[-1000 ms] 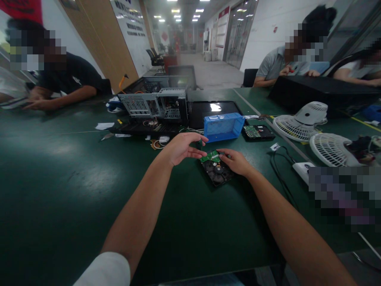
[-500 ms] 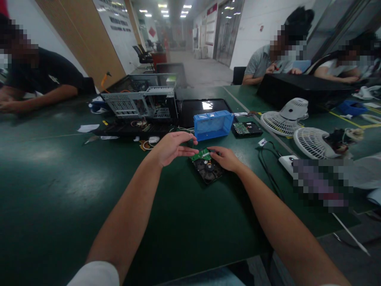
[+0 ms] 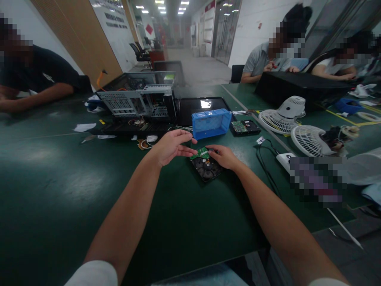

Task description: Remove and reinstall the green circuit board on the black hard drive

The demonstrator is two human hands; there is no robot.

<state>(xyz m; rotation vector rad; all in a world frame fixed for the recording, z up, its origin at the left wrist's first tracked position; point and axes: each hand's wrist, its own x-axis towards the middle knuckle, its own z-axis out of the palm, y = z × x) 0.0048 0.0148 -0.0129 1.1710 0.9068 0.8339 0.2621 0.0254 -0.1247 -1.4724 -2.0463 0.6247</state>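
A black hard drive [image 3: 207, 168] lies on the green table [image 3: 59, 178] with a green circuit board [image 3: 200, 153] at its far end. My left hand [image 3: 172, 146] hovers over the left side of the board, fingers stretched out toward it with the thumb just under them. My right hand [image 3: 224, 156] rests on the drive's right side, and its fingers touch the board's right edge. Whether either hand has a hold on the board is unclear.
A blue plastic bin [image 3: 211, 123] stands just behind the drive, with a second hard drive [image 3: 245, 127] to its right. An open computer case [image 3: 139, 101] sits further back. Two white fans [image 3: 281, 115] and black cables [image 3: 268, 159] lie to the right. Other people sit around the table.
The view has drifted, so everything sits a little further left and higher. Both hands stay at the circuit board, the left fingers slightly closer to it.
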